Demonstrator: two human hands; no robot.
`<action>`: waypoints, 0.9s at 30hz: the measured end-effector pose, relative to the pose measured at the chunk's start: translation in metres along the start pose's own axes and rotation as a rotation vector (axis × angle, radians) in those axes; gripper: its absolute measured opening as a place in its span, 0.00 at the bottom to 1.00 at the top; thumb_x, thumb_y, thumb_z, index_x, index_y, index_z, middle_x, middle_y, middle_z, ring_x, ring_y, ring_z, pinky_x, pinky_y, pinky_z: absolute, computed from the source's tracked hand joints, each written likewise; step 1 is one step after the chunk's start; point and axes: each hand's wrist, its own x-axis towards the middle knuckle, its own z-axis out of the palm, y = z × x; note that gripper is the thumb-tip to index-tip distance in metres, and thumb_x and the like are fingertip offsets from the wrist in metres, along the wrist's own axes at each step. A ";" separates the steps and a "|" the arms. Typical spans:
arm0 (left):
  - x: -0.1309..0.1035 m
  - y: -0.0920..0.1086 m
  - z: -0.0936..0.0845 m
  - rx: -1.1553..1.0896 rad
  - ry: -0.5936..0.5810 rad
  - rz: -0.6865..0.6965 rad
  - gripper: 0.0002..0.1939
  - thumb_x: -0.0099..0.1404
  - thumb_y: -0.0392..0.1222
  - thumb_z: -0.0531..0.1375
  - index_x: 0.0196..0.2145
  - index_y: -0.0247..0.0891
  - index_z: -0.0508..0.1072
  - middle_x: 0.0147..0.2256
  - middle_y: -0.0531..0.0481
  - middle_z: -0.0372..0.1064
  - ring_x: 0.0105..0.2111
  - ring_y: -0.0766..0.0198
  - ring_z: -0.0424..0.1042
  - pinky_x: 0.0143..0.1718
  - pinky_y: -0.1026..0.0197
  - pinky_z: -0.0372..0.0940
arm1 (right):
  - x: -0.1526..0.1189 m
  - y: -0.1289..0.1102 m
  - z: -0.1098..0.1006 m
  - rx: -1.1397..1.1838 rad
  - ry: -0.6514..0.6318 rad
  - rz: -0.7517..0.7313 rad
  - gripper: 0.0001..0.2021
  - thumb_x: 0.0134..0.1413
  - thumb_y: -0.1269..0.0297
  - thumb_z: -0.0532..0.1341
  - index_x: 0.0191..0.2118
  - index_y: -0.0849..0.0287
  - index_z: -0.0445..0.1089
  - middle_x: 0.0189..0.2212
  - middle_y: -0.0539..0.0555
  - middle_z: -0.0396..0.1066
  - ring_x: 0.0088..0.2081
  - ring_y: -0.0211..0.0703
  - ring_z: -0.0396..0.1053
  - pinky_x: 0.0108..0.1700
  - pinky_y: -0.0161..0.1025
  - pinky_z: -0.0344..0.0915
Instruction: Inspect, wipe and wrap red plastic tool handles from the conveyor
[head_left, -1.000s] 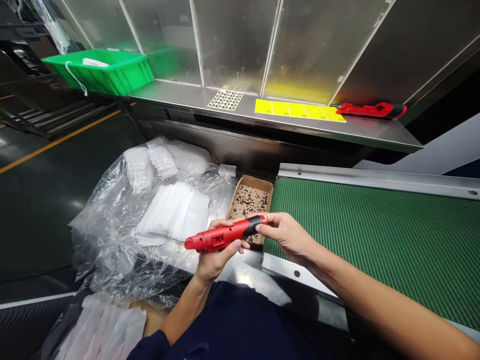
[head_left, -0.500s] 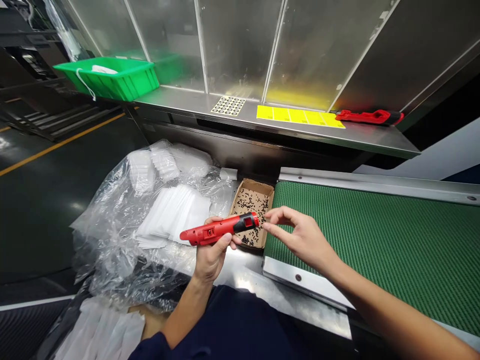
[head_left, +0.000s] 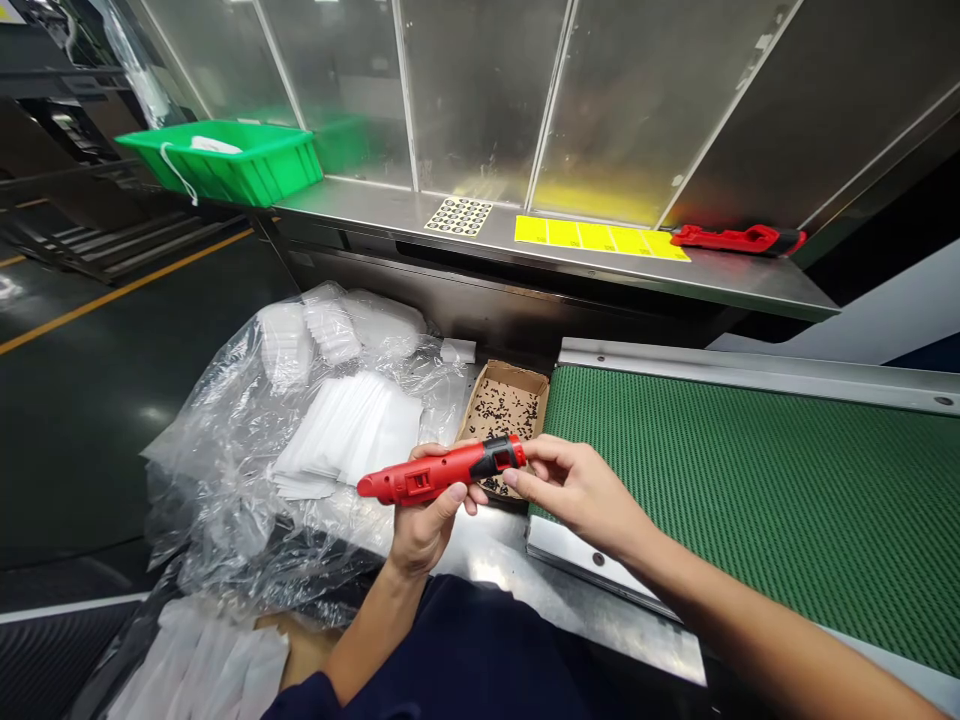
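In the head view, I'm taking the cardboard box (head_left: 517, 374) as my landmark. The red-and-black housing (head_left: 442, 472) is slanting across the box's near end, its black-collared end over the box and its red tip pointing out to the left. My left hand (head_left: 424, 530), nearer me than the box and left of it, is wrapping firmly round the housing's middle. My right hand (head_left: 592, 490), just right of the box's near end, is curling half open, thumb and index finger at the collared end; whether they are pinching a small part, I can't tell. Small black parts (head_left: 492, 484) are lying inside the box.

For this fingertip work, I'd be bracing the left grip, facing the collar's opening toward me, pressing lightly and squarely, and working above the box, so that anything slipping would be dropping into it.
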 end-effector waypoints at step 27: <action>-0.005 -0.002 -0.008 0.214 -0.221 0.195 0.15 0.65 0.31 0.63 0.46 0.42 0.67 0.52 0.40 0.70 0.32 0.59 0.79 0.28 0.63 0.73 | 0.007 0.005 0.005 0.183 -0.021 0.180 0.11 0.43 0.56 0.62 0.25 0.61 0.72 0.16 0.43 0.47 0.21 0.32 0.45 0.23 0.33 0.44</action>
